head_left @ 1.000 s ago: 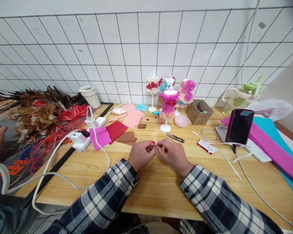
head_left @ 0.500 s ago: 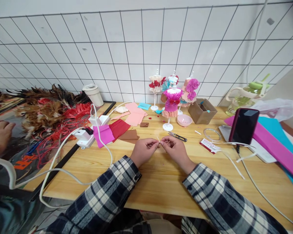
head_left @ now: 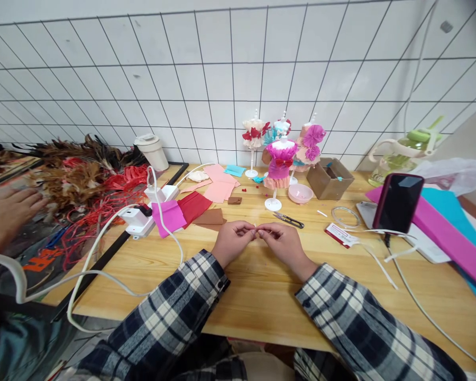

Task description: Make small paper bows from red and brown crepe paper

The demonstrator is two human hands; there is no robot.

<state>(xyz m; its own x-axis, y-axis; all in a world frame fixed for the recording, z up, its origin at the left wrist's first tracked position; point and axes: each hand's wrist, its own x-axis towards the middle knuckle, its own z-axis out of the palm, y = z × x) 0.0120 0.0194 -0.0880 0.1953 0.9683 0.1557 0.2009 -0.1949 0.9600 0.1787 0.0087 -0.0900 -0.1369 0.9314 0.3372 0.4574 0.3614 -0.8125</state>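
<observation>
Pale strip (head_left: 255,227) is sitting well inside the near edge of the bench (head_left: 262,296), near-left of the snips (head_left: 289,220); fingers of the left hand (head_left: 235,242) and right hand (head_left: 283,244) are clamping it. Less is poking up than half a second ago, suggesting closer working. Room is lying right of the snips; beyond them a magenta dress form (head_left: 280,168) is standing.

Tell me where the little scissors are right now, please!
In the head view, the little scissors lie on the table right of centre, just beyond the right hand and in front of the small pink bowl.
</observation>
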